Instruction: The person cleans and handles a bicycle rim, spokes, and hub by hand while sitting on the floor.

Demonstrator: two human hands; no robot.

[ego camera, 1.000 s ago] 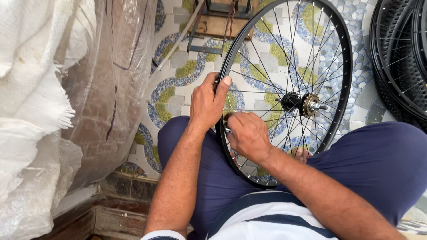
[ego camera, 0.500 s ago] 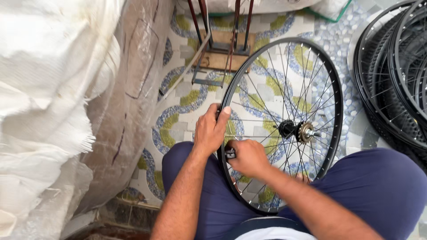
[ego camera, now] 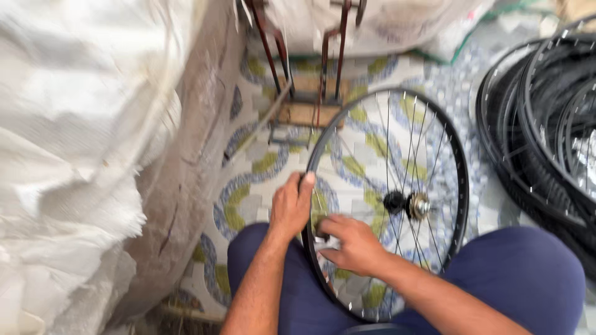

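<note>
Bike wheel (ego camera: 397, 186) stands upright betw. the person's knees, black rim w/ thin spokes, hub (ego camera: 406, 203) right of centre in view. Left hand (ego camera: 290, 208) sits on the rim's left edge, fingers curled over it and clamped on the rim, thumb up along the outer side. Right hand (ego camera: 351, 243) is just inside the rim among the spokes, near the left hand, fingers drawn together round sth small & dark at a spoke; too blurred to say what it is. Hub lies right of both hands, apart from the fingers.

Vs. half a sec ago: view has tilted up, so wheel and hands sit lower in frame; more of the metal stand (ego camera: 304, 56) at the far side shows. Hands keep the same grip spots on the rim. Stack of tyres (ego camera: 546, 124) right, white sacks (ego camera: 74, 155) left, patterned tile floor (ego camera: 248, 198) under all.
</note>
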